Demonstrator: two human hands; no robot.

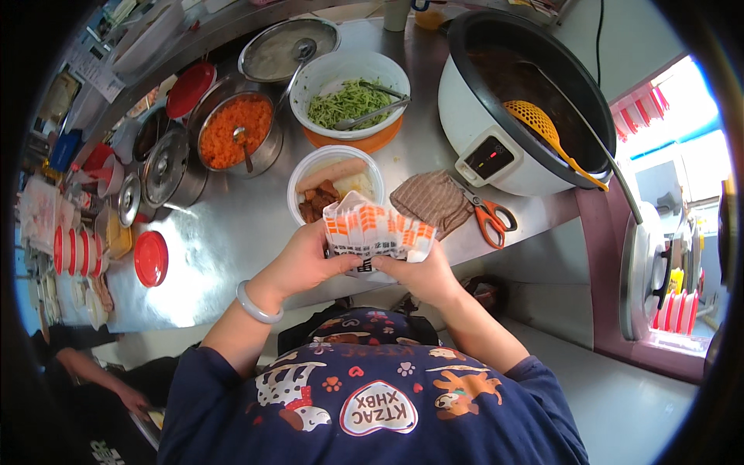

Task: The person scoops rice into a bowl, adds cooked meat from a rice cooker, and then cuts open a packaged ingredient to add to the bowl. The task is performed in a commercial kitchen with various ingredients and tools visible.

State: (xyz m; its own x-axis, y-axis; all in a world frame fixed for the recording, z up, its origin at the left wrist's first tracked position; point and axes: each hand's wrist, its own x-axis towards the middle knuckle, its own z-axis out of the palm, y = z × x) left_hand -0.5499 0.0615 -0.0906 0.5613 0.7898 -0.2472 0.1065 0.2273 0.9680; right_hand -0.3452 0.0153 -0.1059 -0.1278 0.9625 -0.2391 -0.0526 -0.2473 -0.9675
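Note:
Between my two hands is a white packet (380, 230) with orange print, its upper edge crumpled. My left hand (306, 260) grips its left side, thumb across the front. My right hand (422, 271) grips the other side, thumb likewise in front. Just beyond the packet stands a round white bowl (294, 186) with a pale sausage (332, 174), brown chunks (318, 203) and something white and yellowish inside. The packet hides the bowl's near part. To its right lie a folded brown striped cloth (430, 200) and orange-handled scissors (490, 221), partly on the cloth.
Beyond the bowl are a basin of shredded green vegetable (349, 105) with tongs and a pot of orange shreds (236, 132). At right stands a large white cooker (480, 116) holding dark liquid and a yellow strainer (535, 120). Another person's arm (101, 376) shows at lower left.

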